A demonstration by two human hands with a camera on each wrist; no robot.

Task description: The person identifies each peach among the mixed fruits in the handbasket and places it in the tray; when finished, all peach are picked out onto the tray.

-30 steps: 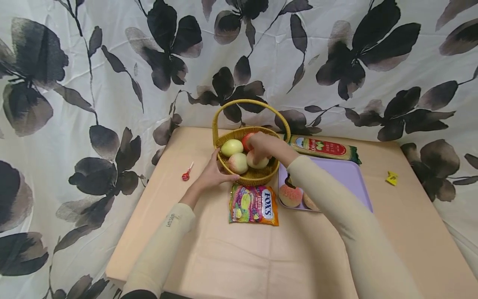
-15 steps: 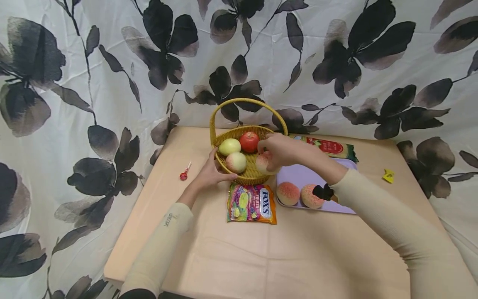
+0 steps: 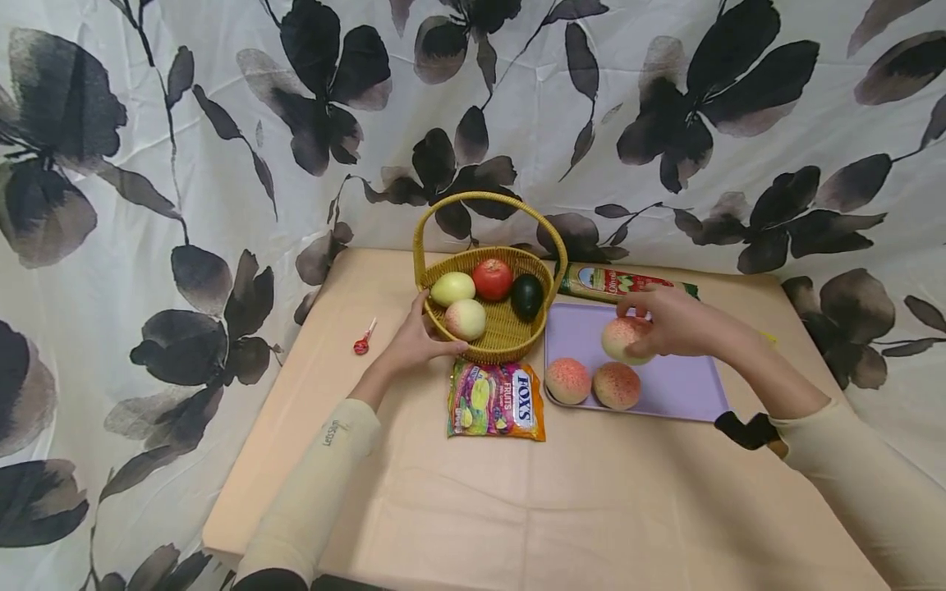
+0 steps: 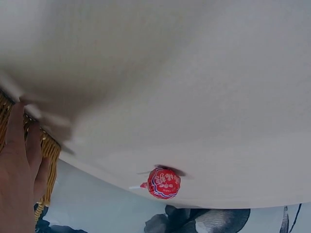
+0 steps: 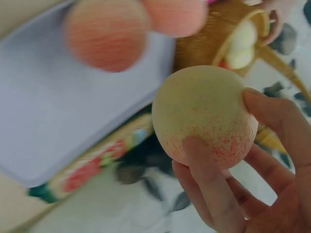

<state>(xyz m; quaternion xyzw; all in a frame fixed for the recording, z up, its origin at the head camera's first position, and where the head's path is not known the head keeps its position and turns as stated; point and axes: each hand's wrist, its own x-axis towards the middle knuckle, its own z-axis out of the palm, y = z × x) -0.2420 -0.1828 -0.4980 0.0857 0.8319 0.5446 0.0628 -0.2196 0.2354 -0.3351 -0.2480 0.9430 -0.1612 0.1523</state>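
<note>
A pale peach [image 3: 624,338] with a pink blush is in my right hand [image 3: 668,322], held over the purple tray [image 3: 668,397]. In the right wrist view, fingers and thumb grip this peach [image 5: 204,116] around its sides. My left hand [image 3: 414,336] holds the left side of the yellow wicker basket [image 3: 510,335], thumb along the front rim. The left wrist view shows its fingers [image 4: 31,145] against the woven wall. Inside the basket are a yellow-green fruit [image 3: 452,289], a red tomato-like fruit [image 3: 492,279], a dark green avocado-like fruit [image 3: 527,296] and another pale peach [image 3: 466,319].
Two pinker peaches [image 3: 568,381] sit along the tray's near edge. A FOX'S candy bag [image 3: 497,402] lies before the basket, and a long green-ended packet [image 3: 602,281] behind the tray. A red lollipop [image 3: 361,345] is on the left. Patterned cloth [image 3: 547,123] hangs behind the table.
My right hand has lifted a peach out of the basket and carried it right, over the tray. The dark green fruit has come into view. My left hand stays at the basket.
</note>
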